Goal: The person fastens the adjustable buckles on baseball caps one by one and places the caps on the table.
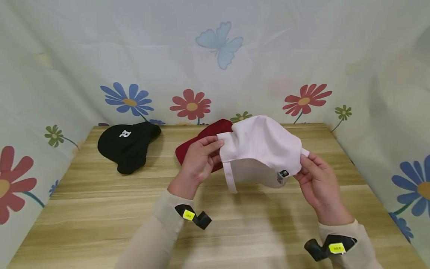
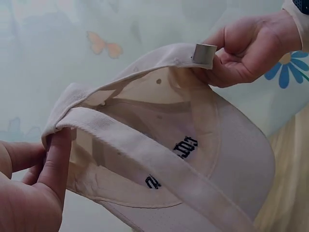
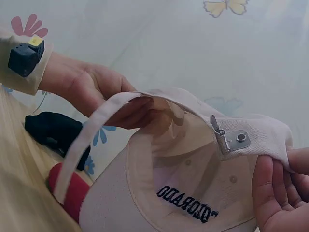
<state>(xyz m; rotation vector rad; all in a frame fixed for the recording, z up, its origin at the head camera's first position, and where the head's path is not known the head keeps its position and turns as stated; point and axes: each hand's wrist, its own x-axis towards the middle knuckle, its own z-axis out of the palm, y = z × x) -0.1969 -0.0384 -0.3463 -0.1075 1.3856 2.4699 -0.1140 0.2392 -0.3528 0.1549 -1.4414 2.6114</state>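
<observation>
Both hands hold a white baseball cap (image 1: pixel 260 140) up over the table, its back opening turned toward me. My left hand (image 1: pixel 198 158) pinches the cap's edge on the left, where a loose strap (image 1: pixel 229 177) hangs down. At the opposite edge my right hand (image 1: pixel 319 183) pinches the cloth close to a metal buckle (image 3: pixel 236 140), whose flap stands up. Strap and buckle are apart. Inside the cap, dark stitched lettering (image 3: pixel 188 205) shows in reverse in the right wrist view. The brim points away and down.
A dark red cap (image 1: pixel 201 138) lies behind the white one, partly covered by it and my left hand. Farther left rests a black cap (image 1: pixel 122 149) with a white letter R. Flower-printed cloth (image 1: pixel 262 82) surrounds the wooden table (image 1: pixel 111 209) at the back and sides.
</observation>
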